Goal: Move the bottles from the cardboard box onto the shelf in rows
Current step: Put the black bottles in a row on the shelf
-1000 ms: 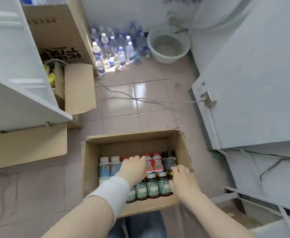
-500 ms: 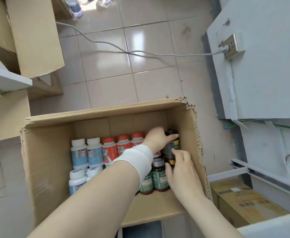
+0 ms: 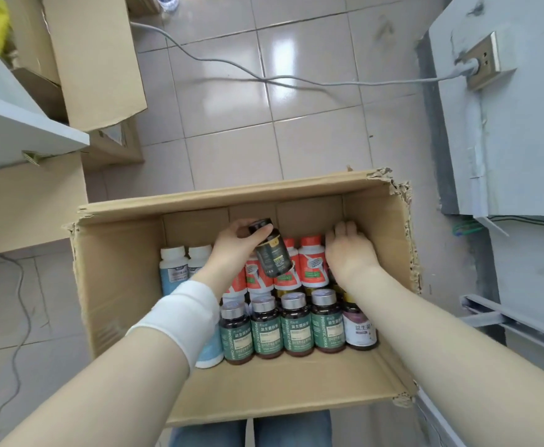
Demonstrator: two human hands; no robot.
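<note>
glossy tiled floor [image 3: 232, 150], grey wall [image 3: 522, 140] with socket [image 3: 483, 61]

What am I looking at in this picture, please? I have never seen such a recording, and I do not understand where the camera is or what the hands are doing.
There is no machine here: a person works with bare hands. The camera sits on the person's head and looks down, so the two arms enter from the bottom. An open cardboard box stands in front of the person, above a tiled floor. Inside stand white bottles, red-capped bottles and green-labelled bottles. The left hand, with a white wrist band, has a grip on a dark bottle lifted above the others. The right hand reaches among the bottles; what it touches is hidden.
</note>
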